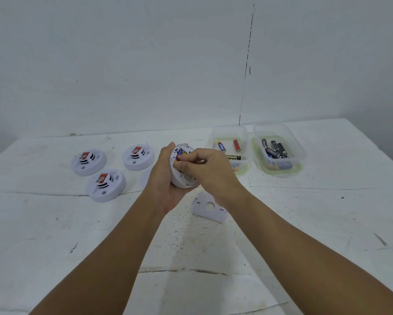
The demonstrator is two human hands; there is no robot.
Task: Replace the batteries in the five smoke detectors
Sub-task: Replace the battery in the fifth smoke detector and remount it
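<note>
Detector in hand: I see the open smoke detector (183, 176) tilted on edge, its battery bay facing my right hand (204, 164), above the counter (191, 246).
Battery: a blue cell (179, 153) lies in the bay, long axis running up and away, directly under my right fingers (179, 165).
Right fingers: curled, pinching at the cell; I judge they are seating or prying it, I cannot tell which.
Left hand (166, 178): cupped under the detector's rim, fingers wrapped around it, forearm rising from lower left.
Cover (210, 208): lying on the counter just below my right wrist.
Other detectors (104, 185): three face-up, left of my left hand.
Battery tubs (279, 151): two, beyond and right of my right fingers.
</note>
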